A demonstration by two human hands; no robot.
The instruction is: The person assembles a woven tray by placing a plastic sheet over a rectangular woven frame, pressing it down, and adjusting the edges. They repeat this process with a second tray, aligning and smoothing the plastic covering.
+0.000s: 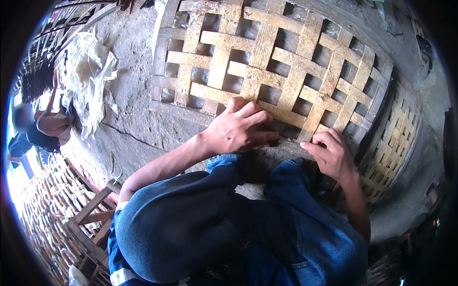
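Observation:
A woven bamboo panel [267, 43] in a wooden frame lies in front of me, its flat pale strips crossing with square gaps between them. My left hand [242, 126] is closed over the panel's near edge, fingers curled and the tips partly hidden. To its right, my right hand [331, 155] pinches at the lower end of one upright bamboo strip [312, 121], thumb and forefinger pressed close together at the frame's near side. Whether anything small sits between those fingers cannot be made out.
A second woven bamboo panel [393, 138] stands at the right. Crumpled clear plastic sheeting [90, 71] lies on the grey floor [138, 133] at the left. Beyond it another person [47, 126] sits. A wooden frame [90, 209] and stacked bamboo pieces [45, 209] are at lower left.

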